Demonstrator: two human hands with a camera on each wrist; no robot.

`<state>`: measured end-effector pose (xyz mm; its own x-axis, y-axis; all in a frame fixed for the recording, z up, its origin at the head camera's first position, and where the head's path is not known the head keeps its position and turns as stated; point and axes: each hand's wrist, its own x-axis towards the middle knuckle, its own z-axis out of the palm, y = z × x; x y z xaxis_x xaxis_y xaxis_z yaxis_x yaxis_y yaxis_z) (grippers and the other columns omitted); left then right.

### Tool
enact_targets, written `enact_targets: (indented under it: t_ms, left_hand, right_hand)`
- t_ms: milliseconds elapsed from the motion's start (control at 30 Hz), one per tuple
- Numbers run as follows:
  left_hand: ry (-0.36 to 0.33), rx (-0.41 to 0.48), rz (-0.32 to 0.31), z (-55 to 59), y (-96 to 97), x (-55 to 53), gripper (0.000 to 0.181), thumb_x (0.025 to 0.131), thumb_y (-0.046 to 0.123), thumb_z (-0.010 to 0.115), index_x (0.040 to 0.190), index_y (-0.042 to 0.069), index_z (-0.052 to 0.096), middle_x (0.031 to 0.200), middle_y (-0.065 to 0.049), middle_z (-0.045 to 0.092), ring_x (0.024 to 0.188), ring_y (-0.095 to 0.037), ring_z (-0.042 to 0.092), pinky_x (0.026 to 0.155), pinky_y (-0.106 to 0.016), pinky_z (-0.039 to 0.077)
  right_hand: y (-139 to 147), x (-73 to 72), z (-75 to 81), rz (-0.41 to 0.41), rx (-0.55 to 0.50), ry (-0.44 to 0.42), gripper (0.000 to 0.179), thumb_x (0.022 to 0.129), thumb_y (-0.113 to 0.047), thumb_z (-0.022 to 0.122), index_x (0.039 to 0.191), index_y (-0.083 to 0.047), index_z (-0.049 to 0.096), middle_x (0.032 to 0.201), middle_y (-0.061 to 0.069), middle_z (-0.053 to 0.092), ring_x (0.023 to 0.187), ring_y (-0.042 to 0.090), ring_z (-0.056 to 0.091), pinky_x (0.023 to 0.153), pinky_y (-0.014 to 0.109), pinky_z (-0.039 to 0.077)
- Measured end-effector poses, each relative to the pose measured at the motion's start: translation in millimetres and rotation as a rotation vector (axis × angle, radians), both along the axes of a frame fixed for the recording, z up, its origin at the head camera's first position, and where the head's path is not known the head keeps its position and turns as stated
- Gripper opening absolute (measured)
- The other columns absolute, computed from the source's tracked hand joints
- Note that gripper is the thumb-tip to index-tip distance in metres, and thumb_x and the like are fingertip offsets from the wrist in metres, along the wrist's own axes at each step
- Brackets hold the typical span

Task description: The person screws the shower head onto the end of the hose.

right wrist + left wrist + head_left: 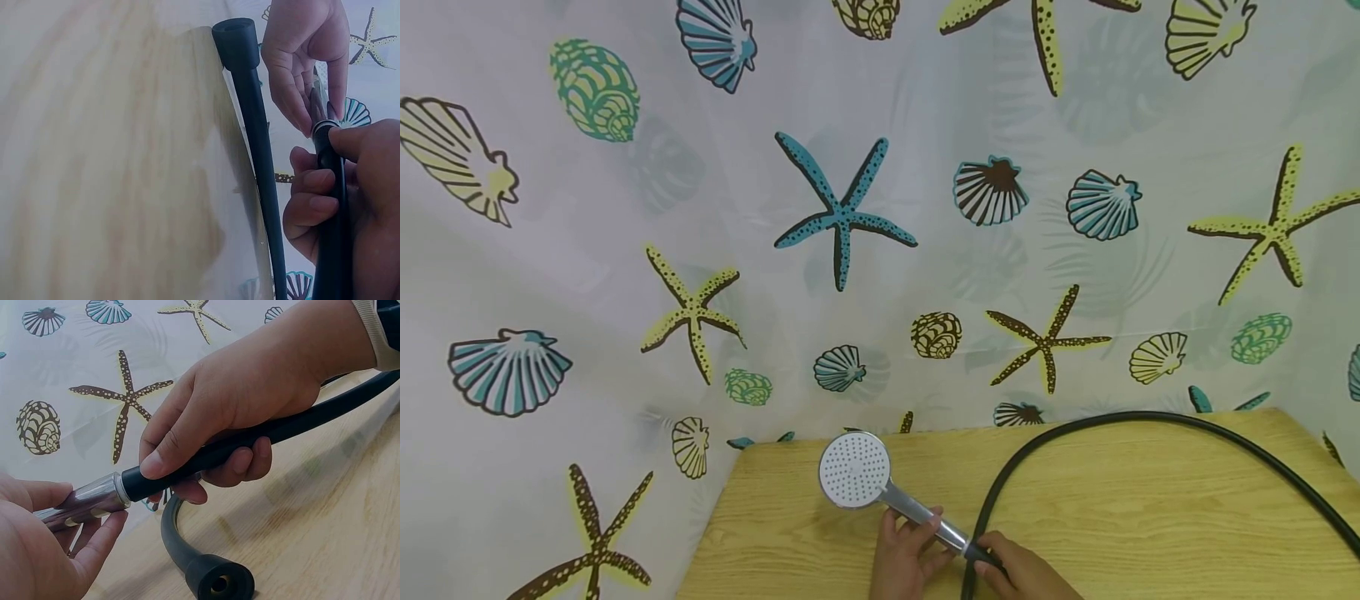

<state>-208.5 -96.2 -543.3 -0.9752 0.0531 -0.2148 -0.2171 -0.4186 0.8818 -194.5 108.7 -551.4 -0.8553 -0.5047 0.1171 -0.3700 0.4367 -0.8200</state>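
My left hand [904, 554] grips the chrome handle of a hand shower [917, 508], whose round white spray face [854, 469] tilts up to the left. My right hand [1018, 567] holds the black hose [275, 432] close to its end, fingers curled around it. In the left wrist view the hose end meets the bottom of the chrome handle [94, 497], with a pale ring at the joint. The hose's other end, a flared black connector [224, 578] with a hole in its middle, hangs near the table in that view.
A wooden table [1150, 492] lies beneath the hands. The hose loops [1135, 417] across its right side toward the right edge. Behind stands a white curtain [910, 108] printed with shells and starfish.
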Motion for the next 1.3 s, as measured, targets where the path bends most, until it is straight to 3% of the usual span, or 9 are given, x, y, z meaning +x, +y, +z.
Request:
enact_targets:
  t_ms: [433,700,1000,1300]
  left_hand:
    - [0.001,-0.002,-0.001,-1.0,-0.4,-0.3,0.074,0.093,0.013,0.073,0.149,0.003,0.025,0.131,-0.018,0.061,0.115,-0.026,0.066,0.096,-0.050,0.061]
    - [0.000,0.001,-0.004,0.6,-0.4,-0.6,0.073,0.093,0.012,0.072,0.148,0.003,0.025,0.129,-0.018,0.061,0.114,-0.026,0.066,0.096,-0.050,0.061]
    - [-0.019,-0.012,-0.014,2.3,-0.4,0.5,0.078,0.093,0.013,0.072,0.151,0.004,0.021,0.134,-0.020,0.059,0.117,-0.027,0.065,0.097,-0.050,0.061]
    - [0.001,-0.003,-0.009,0.2,-0.7,0.7,0.075,0.094,0.011,0.071,0.150,0.003,0.022,0.132,-0.019,0.060,0.117,-0.028,0.065,0.096,-0.049,0.061]
  right_hand:
    - [-0.9,1.3,2.1,-0.013,0.001,-0.056,0.031,0.105,-0.030,0.053,0.121,-0.004,0.060,0.081,-0.007,0.054,0.066,-0.001,0.049,0.055,0.019,0.045]
    - [-0.6,1.8,-2.0,0.004,-0.050,-0.011,0.038,0.102,-0.030,0.060,0.127,-0.004,0.047,0.080,-0.006,0.058,0.062,-0.003,0.053,0.053,0.018,0.050]
    - [1.7,2.1,-4.5,0.005,-0.037,0.070,0.032,0.102,-0.024,0.060,0.123,-0.004,0.046,0.078,-0.008,0.055,0.060,-0.005,0.048,0.051,0.016,0.047]
    - [0.9,0.7,-1.9,0.007,-0.027,0.042,0.027,0.103,-0.027,0.059,0.121,-0.009,0.050,0.077,-0.008,0.055,0.061,-0.004,0.048,0.051,0.017,0.046]
